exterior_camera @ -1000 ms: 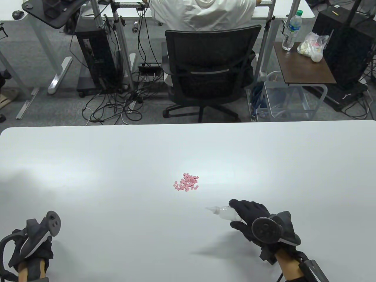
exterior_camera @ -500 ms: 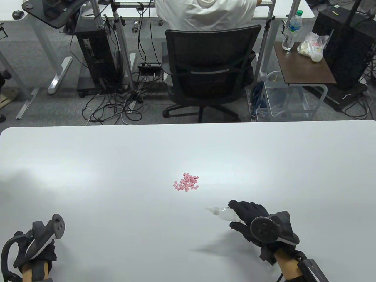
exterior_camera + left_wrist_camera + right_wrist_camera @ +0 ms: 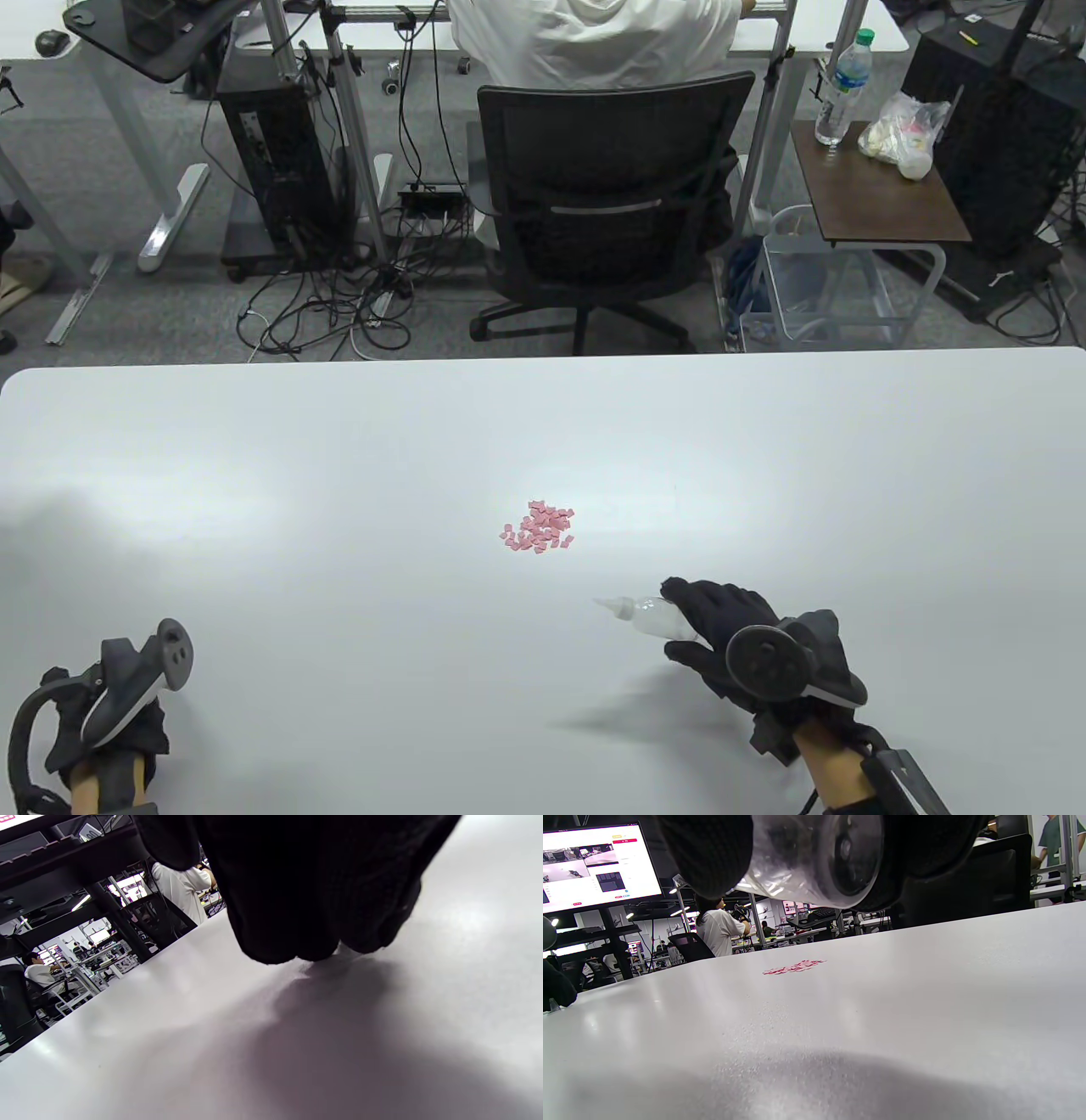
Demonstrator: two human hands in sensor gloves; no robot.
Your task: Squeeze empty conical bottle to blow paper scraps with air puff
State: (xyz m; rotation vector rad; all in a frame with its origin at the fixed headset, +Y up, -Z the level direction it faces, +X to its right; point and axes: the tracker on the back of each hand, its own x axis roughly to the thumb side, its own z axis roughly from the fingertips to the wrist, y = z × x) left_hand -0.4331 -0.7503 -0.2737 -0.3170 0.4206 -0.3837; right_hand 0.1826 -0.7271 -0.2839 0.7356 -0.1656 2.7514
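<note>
Right hand (image 3: 721, 624) grips the clear conical bottle (image 3: 649, 617) around its wide body, fingers over the top and thumb underneath. The bottle is held roughly level above the white table (image 3: 339, 475), nozzle free and pointing toward 10 o'clock. My reading: gripping the soft body and leaving the tip clear is what lets a squeeze push air out the front.

Pink paper scraps (image 3: 538, 528) lie in one tight pile near table centre, at about 10–11 o'clock from the nozzle and apart from it. The right wrist view shows the bottle's transparent base (image 3: 814, 857) off the surface, with the pile (image 3: 794, 966) ahead. The scraps look undisturbed, so I judge no puff has reached them yet. The tip points somewhat left of the pile, so it likely needs to swing toward it and come closer.

Left hand (image 3: 106, 730) sits at the near-left corner, about 7 o'clock, well apart from the work. In the left wrist view its gloved fingers (image 3: 297, 899) curl downward with knuckles on or just above the table, holding nothing I can see. Probably parked out of the airflow's way.

Risk: a puff from this range may be too weak.
</note>
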